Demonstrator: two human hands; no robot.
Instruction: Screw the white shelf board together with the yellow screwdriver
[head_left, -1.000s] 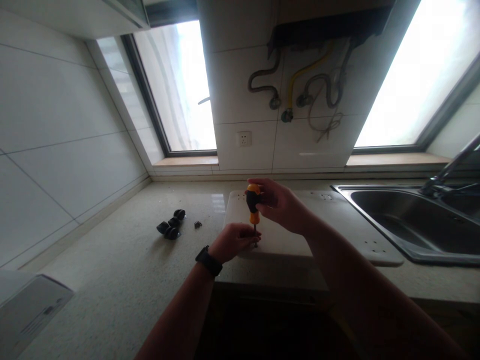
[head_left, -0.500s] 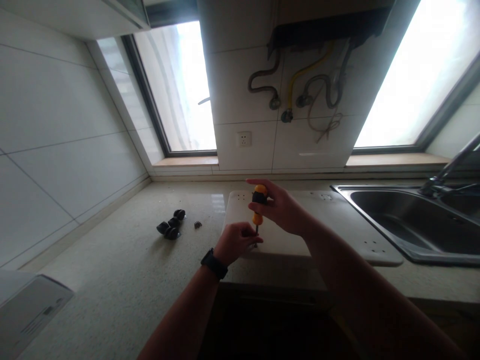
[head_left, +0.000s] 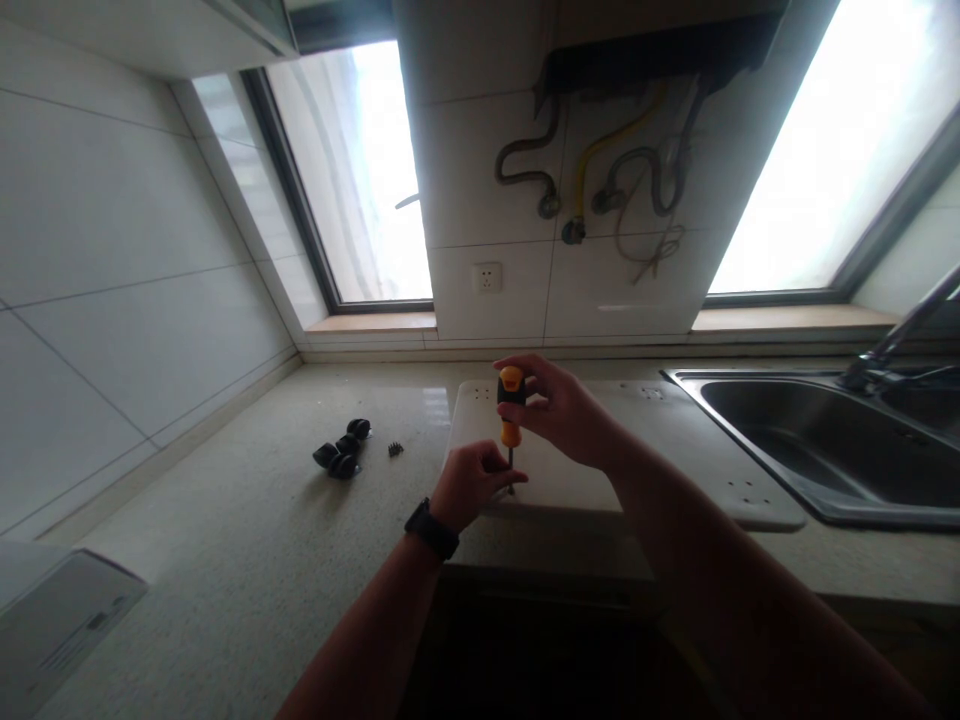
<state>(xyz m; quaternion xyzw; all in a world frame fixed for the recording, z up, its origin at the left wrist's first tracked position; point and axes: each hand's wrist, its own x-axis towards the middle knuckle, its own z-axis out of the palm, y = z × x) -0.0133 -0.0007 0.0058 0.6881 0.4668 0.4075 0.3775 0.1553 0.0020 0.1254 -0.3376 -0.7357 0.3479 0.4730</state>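
Note:
An orange and black screwdriver (head_left: 511,395) stands upright, tip down, over the near left corner of a white panel (head_left: 577,490) lying on the counter. My right hand (head_left: 551,405) is closed around its handle. Lower down, the fingers of my left hand (head_left: 480,475) are closed about the metal shaft near the tip. A small dark screw (head_left: 511,490) shows under the tip at the panel's surface. Small holes mark the panel's other corners. To the left lie several black casters (head_left: 345,447) and a little group of dark screws (head_left: 395,449).
A steel sink (head_left: 795,440) with a faucet (head_left: 870,370) is set into the counter (head_left: 247,560) on the right. At the lower left is a pale box-like object (head_left: 67,620). Hoses (head_left: 525,180) and a socket (head_left: 487,278) are on the back wall.
The screwdriver's handle has tipped slightly left and is now more upright. My right-hand fingers have shifted around the handle. My left hand has barely moved.

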